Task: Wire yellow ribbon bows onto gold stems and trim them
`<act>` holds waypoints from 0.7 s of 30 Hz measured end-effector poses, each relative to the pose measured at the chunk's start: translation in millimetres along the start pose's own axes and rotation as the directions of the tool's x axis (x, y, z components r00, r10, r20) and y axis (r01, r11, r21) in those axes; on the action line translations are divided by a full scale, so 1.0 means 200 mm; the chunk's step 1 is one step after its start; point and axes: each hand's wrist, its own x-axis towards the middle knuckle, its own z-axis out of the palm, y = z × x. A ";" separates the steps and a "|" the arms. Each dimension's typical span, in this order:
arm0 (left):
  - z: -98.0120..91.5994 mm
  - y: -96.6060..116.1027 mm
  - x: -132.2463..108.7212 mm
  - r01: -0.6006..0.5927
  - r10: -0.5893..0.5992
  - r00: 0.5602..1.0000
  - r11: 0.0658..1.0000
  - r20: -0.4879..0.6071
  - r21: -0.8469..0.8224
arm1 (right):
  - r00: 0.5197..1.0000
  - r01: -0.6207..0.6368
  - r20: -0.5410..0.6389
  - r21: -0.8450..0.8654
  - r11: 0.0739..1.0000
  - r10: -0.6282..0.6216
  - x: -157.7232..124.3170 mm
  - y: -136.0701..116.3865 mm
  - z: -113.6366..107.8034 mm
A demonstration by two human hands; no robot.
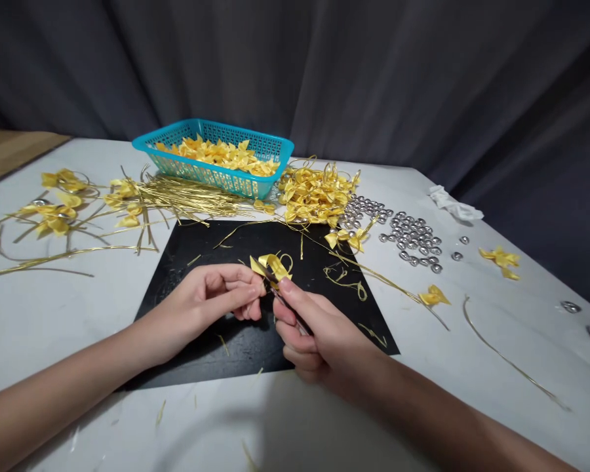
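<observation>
My left hand [211,298] pinches a small yellow ribbon bow [270,265] with a gold wire loop, held just above the black mat [187,249]. My right hand [309,324] is closed around a thin metal tool [282,298], probably small scissors or pliers, whose tip meets the bow. Both hands hover over the middle of the mat, fingers touching near the bow.
A teal basket [211,172] of yellow bows stands at the back. Beside it lie a pile of wired bows [314,193], gold wire strands [177,196], silver beads [413,236], and scattered bows [59,203] on the white table [54,314]. A dark curtain hangs behind.
</observation>
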 end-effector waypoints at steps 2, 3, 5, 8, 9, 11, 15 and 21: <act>-0.01 0.00 0.00 0.008 -0.008 1.000 1.000 0.010 -0.012 | 1.000 -0.004 0.002 -0.002 1.000 0.004 0.00 0.00 0.00; -0.01 0.00 0.00 0.014 -0.014 1.000 1.000 0.017 -0.013 | 1.000 -0.004 0.001 -0.003 1.000 0.004 0.00 0.00 0.00; -0.01 0.00 0.00 0.021 -0.021 0.999 1.000 0.034 -0.009 | 1.000 0.002 0.003 -0.002 1.000 -0.002 0.00 0.00 0.00; -0.02 -0.01 0.00 0.019 -0.019 0.998 1.000 0.053 0.004 | 1.000 0.011 0.013 0.005 1.000 -0.011 0.00 0.00 0.00; -0.02 -0.01 0.00 0.017 -0.017 0.998 1.000 0.056 0.005 | 1.000 0.014 0.015 0.008 1.000 -0.015 0.00 0.00 0.00; -0.02 -0.01 0.00 0.010 -0.010 0.998 1.000 0.060 0.003 | 1.000 0.013 0.020 0.013 1.000 -0.013 0.00 0.00 0.00; -0.03 -0.02 0.01 -0.002 0.002 0.998 1.000 0.061 -0.009 | 1.000 0.013 0.024 0.027 1.000 -0.013 -0.01 0.00 0.00; -0.02 0.00 0.00 0.014 -0.014 0.999 1.000 0.052 -0.010 | 0.999 -0.002 0.050 0.066 0.998 -0.001 0.00 0.01 0.00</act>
